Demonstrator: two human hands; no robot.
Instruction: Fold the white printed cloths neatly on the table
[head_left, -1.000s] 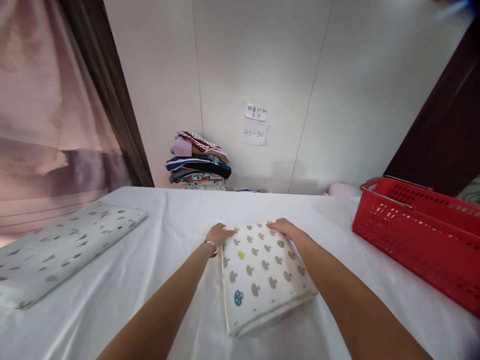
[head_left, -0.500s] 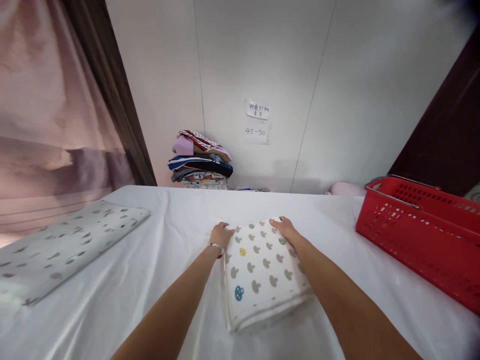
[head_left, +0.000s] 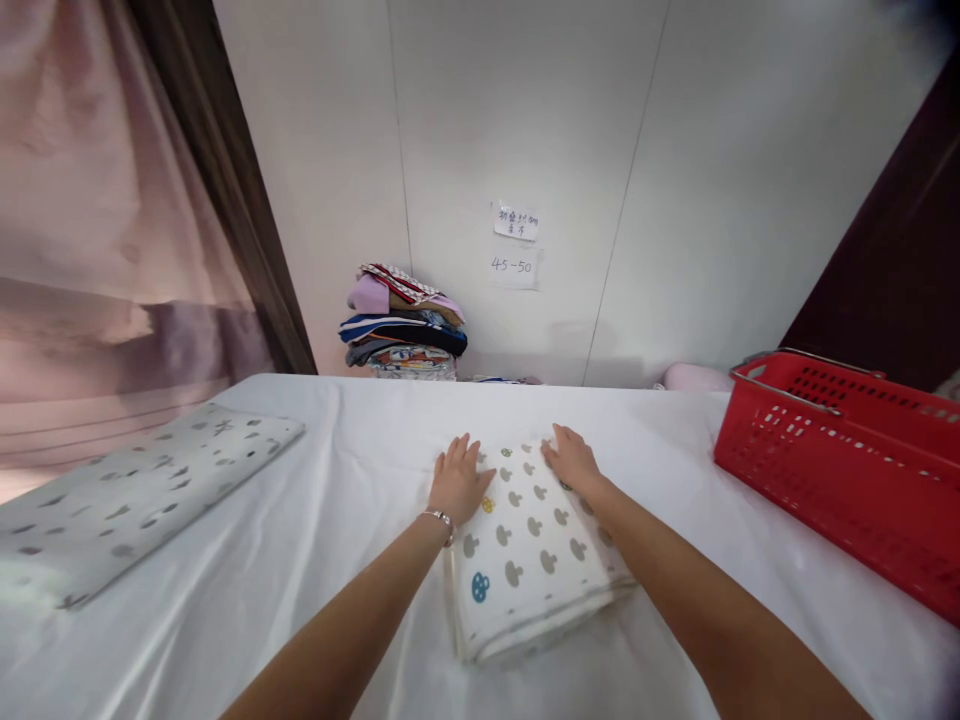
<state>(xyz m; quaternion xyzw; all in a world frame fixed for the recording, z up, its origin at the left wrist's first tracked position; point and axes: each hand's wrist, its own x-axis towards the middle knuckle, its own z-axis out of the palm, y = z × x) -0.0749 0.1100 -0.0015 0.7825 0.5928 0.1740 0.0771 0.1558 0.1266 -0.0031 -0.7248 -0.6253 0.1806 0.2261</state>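
A folded white cloth (head_left: pixel 529 550) printed with grey, yellow, green and blue mushrooms lies on the white-covered table (head_left: pixel 360 560) in front of me. My left hand (head_left: pixel 457 483), with a bracelet at the wrist, rests flat on the cloth's far left corner, fingers spread. Over the far right corner lies my right hand (head_left: pixel 574 460), its fingers extended and touching the fabric. Neither hand grips the cloth. Part of its left and right edges is hidden under my hands and right forearm.
Another folded white cloth (head_left: pixel 165 490) with dark marks lies at the left. A red plastic basket (head_left: pixel 840 470) with a metal handle stands at the right. Beyond the table, a stack of folded fabrics (head_left: pixel 405 325) rises against the wall, below paper signs (head_left: pixel 515 245).
My left hand has moved from the cloth's left edge onto its top and opened flat. The right hand's fingers have straightened slightly at the far corner. The cloth has barely moved.
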